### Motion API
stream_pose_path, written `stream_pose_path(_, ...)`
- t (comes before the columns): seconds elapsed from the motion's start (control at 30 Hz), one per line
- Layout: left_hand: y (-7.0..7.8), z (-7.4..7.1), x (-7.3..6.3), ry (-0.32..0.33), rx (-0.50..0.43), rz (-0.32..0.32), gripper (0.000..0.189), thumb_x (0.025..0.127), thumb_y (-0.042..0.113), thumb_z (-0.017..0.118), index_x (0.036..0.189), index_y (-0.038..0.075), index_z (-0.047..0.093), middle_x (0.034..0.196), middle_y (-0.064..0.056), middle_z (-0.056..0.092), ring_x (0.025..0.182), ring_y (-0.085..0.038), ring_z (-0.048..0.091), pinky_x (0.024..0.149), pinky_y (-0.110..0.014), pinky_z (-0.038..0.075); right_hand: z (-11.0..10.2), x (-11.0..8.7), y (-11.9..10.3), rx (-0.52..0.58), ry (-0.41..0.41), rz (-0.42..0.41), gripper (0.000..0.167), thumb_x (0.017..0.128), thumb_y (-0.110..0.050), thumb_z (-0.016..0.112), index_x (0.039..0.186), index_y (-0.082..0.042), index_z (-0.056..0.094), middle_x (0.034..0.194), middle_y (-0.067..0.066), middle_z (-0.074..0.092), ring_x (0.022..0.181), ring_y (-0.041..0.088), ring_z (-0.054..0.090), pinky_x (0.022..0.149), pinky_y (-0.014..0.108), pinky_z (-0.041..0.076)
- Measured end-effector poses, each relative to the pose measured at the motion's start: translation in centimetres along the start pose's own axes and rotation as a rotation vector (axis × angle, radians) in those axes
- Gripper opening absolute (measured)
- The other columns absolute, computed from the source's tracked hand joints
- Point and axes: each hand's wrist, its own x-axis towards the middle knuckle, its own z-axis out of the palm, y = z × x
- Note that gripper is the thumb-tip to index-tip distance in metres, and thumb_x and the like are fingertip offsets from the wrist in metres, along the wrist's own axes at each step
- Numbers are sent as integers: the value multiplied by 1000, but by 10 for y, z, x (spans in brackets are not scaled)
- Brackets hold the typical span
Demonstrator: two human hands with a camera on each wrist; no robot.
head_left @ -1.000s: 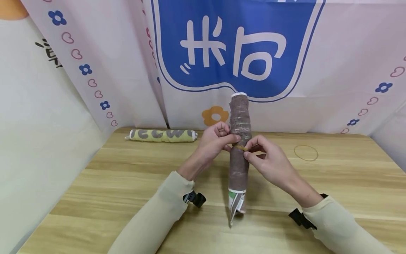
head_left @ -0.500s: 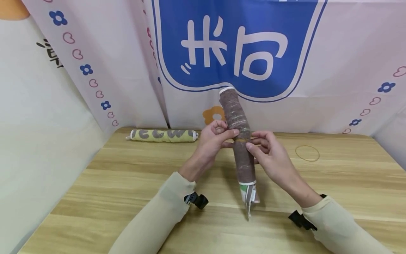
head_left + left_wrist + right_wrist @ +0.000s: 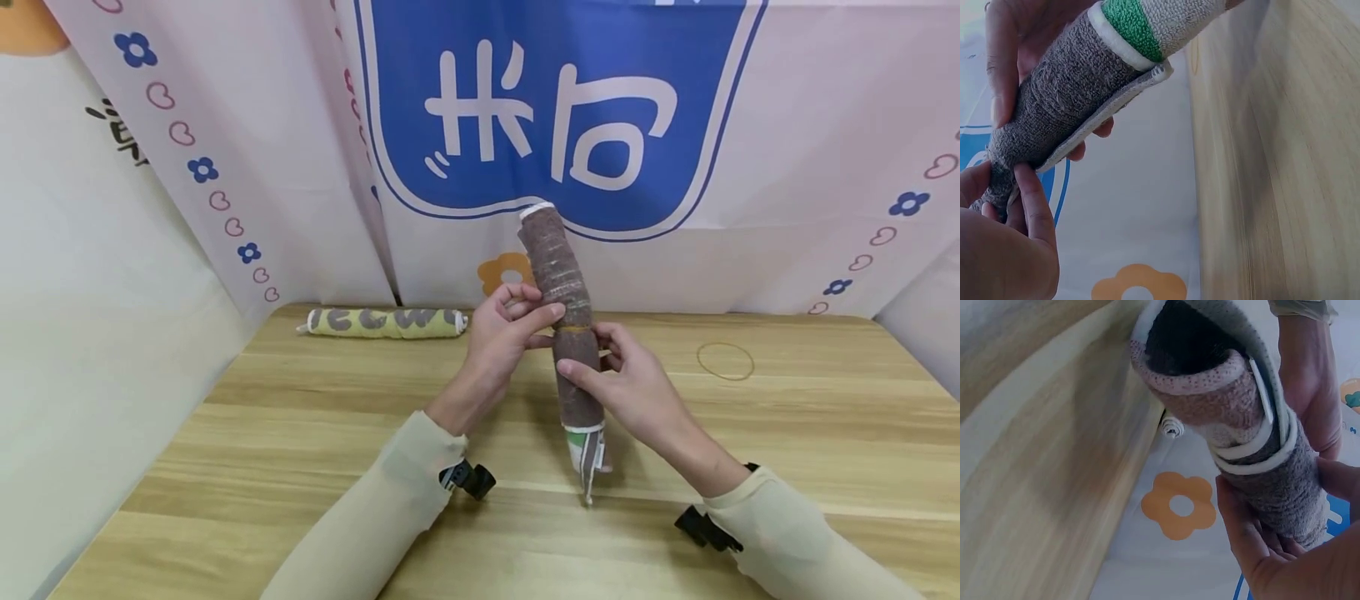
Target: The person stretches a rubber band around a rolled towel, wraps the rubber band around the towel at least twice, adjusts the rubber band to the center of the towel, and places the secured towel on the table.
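Gripping brown roll [image 3: 576,346]: left fingers [image 3: 517,292], right fingers [image 3: 617,336] curled round; hollow end [image 3: 1179,384] (right wrist view only).

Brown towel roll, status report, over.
Left hand holding brown towel roll; right hand gripping lower. Roll tilted, yellow band across its middle. Yellow-gray roll, loose band lying apart, apparently not in the way.

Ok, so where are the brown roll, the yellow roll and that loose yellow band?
Brown roll [image 3: 576,343]: head view, on the cloth at its middle.
Yellow roll [image 3: 386,323]: head view, middle of its patterned side.
Loose yellow band [image 3: 733,380]: head view, near edge of its loop.
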Motion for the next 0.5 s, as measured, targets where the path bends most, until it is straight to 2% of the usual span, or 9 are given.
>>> stream_pose_path(0.3,-1,-2,0,-17,49,57,23,93,2,79,111,3,65,106,-13,74,95,-22,74,80,-41,64,-6,0,3,-88,64,-29,60,101,-27,77,147,0,52,125,23,66,110,35,68,73,35,62)
stream_pose_path(0.5,-2,-5,0,-30,76,75,23,93,2,79,112,1,67,106,-12,74,95,-21,75,79,-39,64,-11,2,4,-148,75,-44,55,100,-27,77,145,-2,55,124,22,67,109,35,67,75,38,61)
